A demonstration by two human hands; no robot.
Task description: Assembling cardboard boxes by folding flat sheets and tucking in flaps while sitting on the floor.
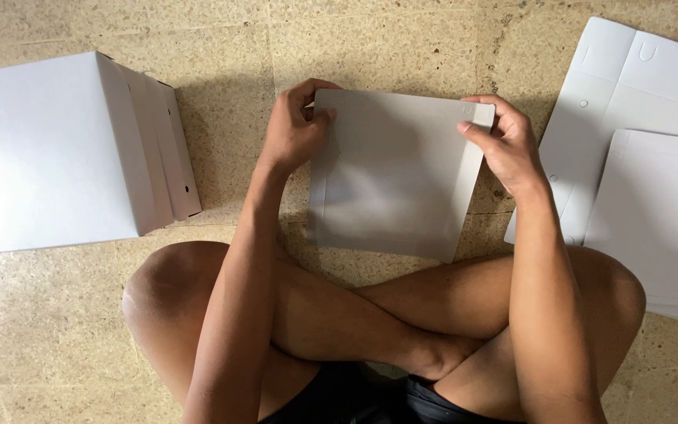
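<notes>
A flat white cardboard sheet (394, 177) with folded side flaps is held up over the tiled floor in front of my crossed legs. My left hand (292, 129) pinches its top left corner. At the top right corner my right hand (504, 141) grips the edge, thumb over the flap. The sheet's lower edge rests near my shins.
A stack of assembled white boxes (64, 149) lies at the left. At the right, flat white cardboard blanks (645, 157) are piled on the speckled beige floor tiles (221, 55). My crossed bare legs (370, 314) fill the lower middle.
</notes>
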